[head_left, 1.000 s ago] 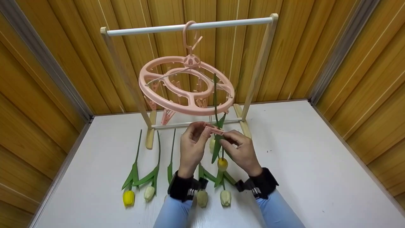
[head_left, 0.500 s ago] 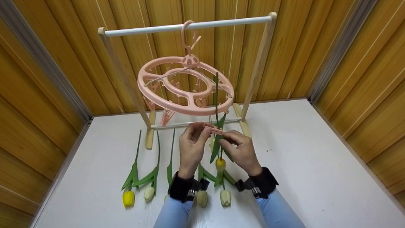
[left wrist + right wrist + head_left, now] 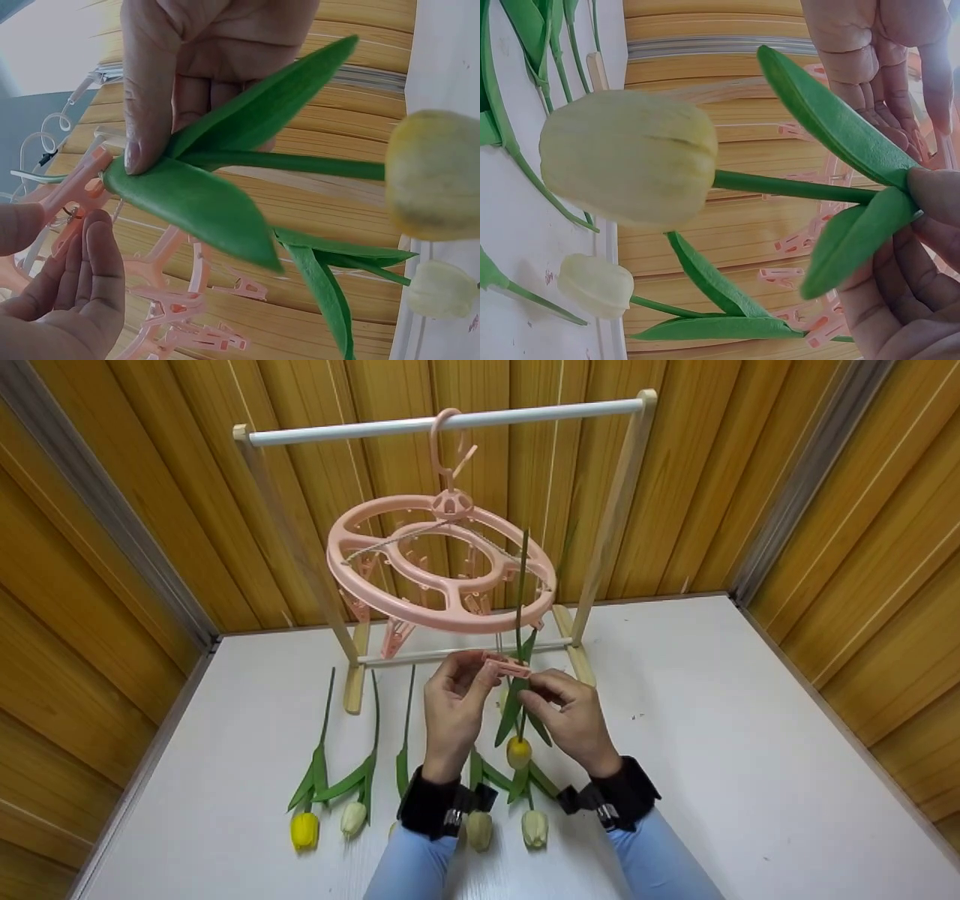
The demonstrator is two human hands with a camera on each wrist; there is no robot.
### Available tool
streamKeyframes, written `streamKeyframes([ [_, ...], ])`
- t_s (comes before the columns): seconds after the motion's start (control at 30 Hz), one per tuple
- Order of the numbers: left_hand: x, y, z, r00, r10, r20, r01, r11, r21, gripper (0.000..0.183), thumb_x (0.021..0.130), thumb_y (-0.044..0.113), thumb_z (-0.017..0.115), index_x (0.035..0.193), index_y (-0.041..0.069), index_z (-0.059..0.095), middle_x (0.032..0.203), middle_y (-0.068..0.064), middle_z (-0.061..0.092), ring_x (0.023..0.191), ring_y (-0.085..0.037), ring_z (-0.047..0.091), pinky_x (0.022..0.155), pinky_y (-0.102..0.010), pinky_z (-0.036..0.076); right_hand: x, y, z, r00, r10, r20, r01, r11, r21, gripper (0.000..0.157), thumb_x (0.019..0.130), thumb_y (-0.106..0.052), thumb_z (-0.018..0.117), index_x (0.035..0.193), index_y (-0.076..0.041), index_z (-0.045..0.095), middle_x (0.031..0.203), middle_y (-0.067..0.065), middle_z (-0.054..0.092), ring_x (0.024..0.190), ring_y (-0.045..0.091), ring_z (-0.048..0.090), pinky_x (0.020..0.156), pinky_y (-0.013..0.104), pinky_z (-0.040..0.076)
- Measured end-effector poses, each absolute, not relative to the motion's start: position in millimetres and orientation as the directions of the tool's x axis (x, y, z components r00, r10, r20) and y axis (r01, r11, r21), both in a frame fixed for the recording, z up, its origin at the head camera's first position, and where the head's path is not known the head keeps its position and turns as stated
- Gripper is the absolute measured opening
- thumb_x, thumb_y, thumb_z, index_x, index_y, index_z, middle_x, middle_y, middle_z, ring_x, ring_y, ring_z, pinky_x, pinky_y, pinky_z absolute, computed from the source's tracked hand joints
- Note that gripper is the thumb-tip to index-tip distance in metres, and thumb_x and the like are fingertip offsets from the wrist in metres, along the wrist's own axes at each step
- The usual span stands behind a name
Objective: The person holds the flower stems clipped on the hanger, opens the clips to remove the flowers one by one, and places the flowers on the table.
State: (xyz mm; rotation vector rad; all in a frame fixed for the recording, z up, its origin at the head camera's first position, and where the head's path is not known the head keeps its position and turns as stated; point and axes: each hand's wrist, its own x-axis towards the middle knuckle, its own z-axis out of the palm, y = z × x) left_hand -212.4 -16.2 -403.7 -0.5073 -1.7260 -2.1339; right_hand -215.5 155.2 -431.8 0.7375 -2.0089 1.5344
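Observation:
My left hand point(image 3: 456, 712) pinches a pink clothes peg point(image 3: 510, 667) below the front right rim of the round pink peg hanger point(image 3: 397, 607). My right hand point(image 3: 576, 724) holds a yellow tulip point(image 3: 519, 752) by its stem, at the base of the leaves. Its flower points down, and the bare stem rises past the peg in front of the rim. In the left wrist view the leaf base meets the peg's tip point(image 3: 97, 169); whether the jaws grip the stem is unclear. Behind it, a pale tulip point(image 3: 596, 286) hangs head down from another peg point(image 3: 826, 326).
The hanger hooks over the white bar point(image 3: 345, 431) of a wooden-legged stand point(image 3: 611, 525). More tulips lie on the white table, including a yellow tulip point(image 3: 304, 831) and pale tulips point(image 3: 354, 817) point(image 3: 535, 829). Wood-panelled walls point(image 3: 862, 607) enclose the table.
The held tulip has tilted: its stem's upper end has moved right and its flower slightly left. Both hands stay almost in place, with the same holds.

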Motion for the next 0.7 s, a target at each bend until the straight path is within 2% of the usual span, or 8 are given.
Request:
streamKeyframes([
  [0.7,-212.1,-15.7,-404.3,-0.864,-0.07,0.498,0.501,-0.203,0.841,0.019,0.1,0.002,0.065,0.116,-0.009,0.063,0.111,-0.022,0.071,0.093,-0.017,0.07,0.083,-0.031,0.057,-214.9,155.1,-431.6,-0.735,-0.132,0.666,-0.678,0.191,-0.71,0.015,0.091,0.007,0.072,0.104,0.001,0.077,0.091,0.014,0.072,0.081,0.01,0.066,0.072,0.018,0.053],
])
